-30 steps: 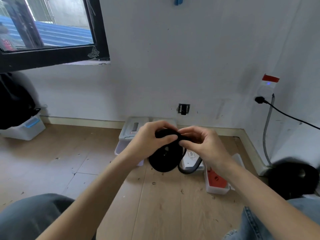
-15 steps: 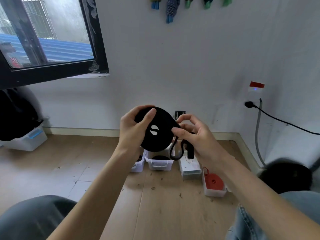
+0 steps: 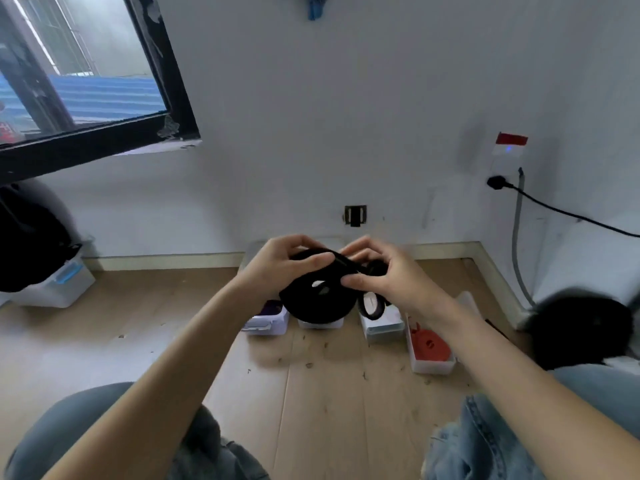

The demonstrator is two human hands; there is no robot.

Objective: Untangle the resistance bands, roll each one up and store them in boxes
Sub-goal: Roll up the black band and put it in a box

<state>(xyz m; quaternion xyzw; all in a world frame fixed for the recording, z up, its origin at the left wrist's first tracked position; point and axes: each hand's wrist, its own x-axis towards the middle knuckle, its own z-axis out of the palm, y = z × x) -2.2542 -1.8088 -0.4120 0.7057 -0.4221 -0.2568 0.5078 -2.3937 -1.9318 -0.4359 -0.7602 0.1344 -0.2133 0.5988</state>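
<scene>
1. Two hands are up in front of the person, both on the same black resistance band (image 3: 317,299), which is wound into a fat flat coil and held in the air above the boxes.
2. Left hand (image 3: 277,268) grips the coil from its left side, thumb lying across the top and the fingers curled round behind it.
3. Right hand (image 3: 388,275) pinches the loose end of that band between thumb and fingers at the coil's upper right edge. A small loop of the tail hangs down just below this hand.
4. Down on the wooden floor (image 3: 329,393) there's a row of small clear boxes near the wall. The left box (image 3: 268,318) has something purple in it.
5. Next one along, the middle box (image 3: 320,323), is mostly hidden behind the coil, so can't tell what's in it.
6. A closed box (image 3: 382,323) sits just right of that, then the right box (image 3: 429,351) with a rolled red band (image 3: 429,346) lying inside.
7. Off to the far left there's a bigger storage bin (image 3: 55,285) with a blue latch, against the wall under the window (image 3: 79,84).
8. A black plug (image 3: 497,182) sits in the wall socket on the right, cable trailing off frame.
</scene>
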